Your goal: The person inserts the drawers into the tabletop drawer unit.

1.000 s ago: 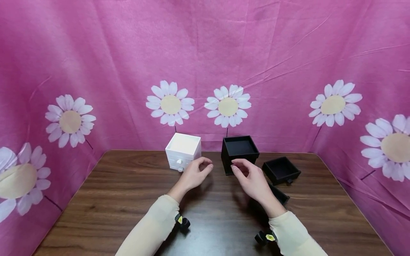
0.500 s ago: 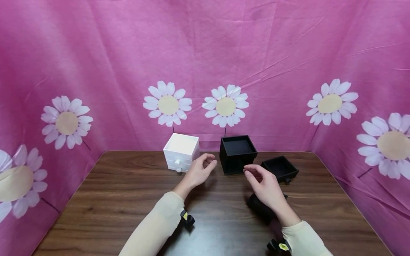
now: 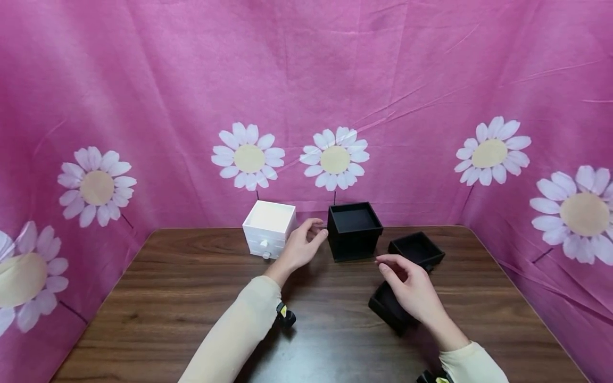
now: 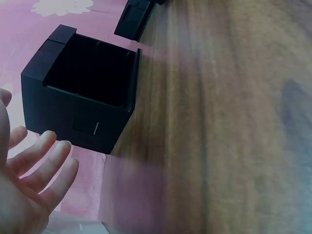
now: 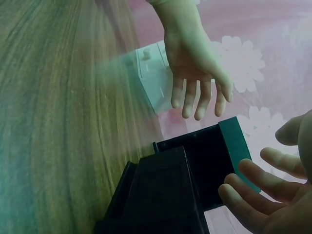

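Head view: the left hand (image 3: 298, 249), fingers (image 4: 45, 169) apart and loosely bent, holds nothing; it is between the white box (image 3: 269, 230) and the open-fronted black box (image 3: 355, 232), which stands upright on the counter (image 3: 191, 308). The right hand (image 3: 413, 287), also holding nothing, its fingers loosely bent, partly hides the near drawer (image 3: 387, 307). The far drawer (image 3: 416, 249) lies just right of the black box.

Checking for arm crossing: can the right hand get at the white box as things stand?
Probably not straight across: the left hand sits between the right hand and the white box. The box's top looks uncovered, so reaching over from above might work.
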Motion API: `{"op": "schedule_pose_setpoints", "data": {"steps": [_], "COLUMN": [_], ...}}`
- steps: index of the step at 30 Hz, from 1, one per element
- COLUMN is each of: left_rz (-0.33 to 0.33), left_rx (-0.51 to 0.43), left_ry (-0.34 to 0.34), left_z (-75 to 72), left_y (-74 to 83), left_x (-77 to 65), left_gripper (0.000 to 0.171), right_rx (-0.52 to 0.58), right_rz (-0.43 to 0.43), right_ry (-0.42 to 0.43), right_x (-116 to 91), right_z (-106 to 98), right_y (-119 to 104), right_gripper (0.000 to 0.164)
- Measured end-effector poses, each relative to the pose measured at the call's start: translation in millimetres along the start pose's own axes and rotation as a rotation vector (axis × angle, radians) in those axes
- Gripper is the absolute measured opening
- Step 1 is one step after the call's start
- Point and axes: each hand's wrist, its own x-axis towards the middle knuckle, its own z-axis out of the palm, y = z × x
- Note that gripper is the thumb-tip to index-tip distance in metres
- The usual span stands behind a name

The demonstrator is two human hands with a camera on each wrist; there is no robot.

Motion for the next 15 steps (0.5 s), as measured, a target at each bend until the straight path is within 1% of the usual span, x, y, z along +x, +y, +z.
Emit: {"op": "schedule_pose_setpoints", "data": {"steps": [3,10,15], "left_rz": [0.008,-0.005,-0.016], "left_rx": [-0.001,-0.013,-0.005], "left_ry": [0.002,-0.014,-0.017], "left_z": [0.3,3.6,5.0], "left_y": [2.0,7.6,10.7], "left_x": [4.6,13.6,19.1], "left_gripper": [0.042,0.050,0.050], "right_rx": [0.014,-0.042,-0.065], "right_rz": [-0.006,0.017,0.039], "right_ry": [0.015,0.033,0.028], "right_x": [-5,-18,-27], "right_z": [-5,-19,-29], "right_y": [0,4,8], "right_gripper": [0.016,0.016,0.016]}}
